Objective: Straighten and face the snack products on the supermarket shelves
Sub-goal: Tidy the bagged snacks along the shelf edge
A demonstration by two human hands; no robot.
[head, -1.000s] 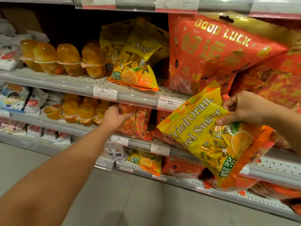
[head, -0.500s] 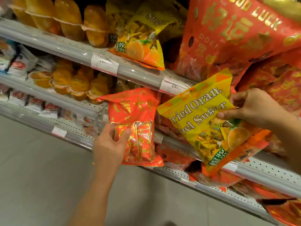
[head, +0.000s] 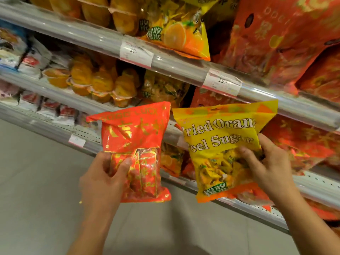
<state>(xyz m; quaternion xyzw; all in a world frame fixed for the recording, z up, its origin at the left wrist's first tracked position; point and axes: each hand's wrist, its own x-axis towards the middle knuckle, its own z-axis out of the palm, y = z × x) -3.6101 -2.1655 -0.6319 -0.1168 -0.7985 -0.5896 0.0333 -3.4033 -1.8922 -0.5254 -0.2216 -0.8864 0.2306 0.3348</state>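
You are mid-task, by the look of it: two bags are off the shelves and in your hands, and neither is placed yet. Your left hand grips the red bag by its lower left edge, thumb curled over the front, holding it upright with its face toward you. Your right hand grips the yellow bag at its right side, fingers spread across the front, label readable and slightly tilted. Both bags hang just in front of the lower shelf, side by side and close together. On the top shelf another yellow bag slumps over the rail, so straightening remains there too.
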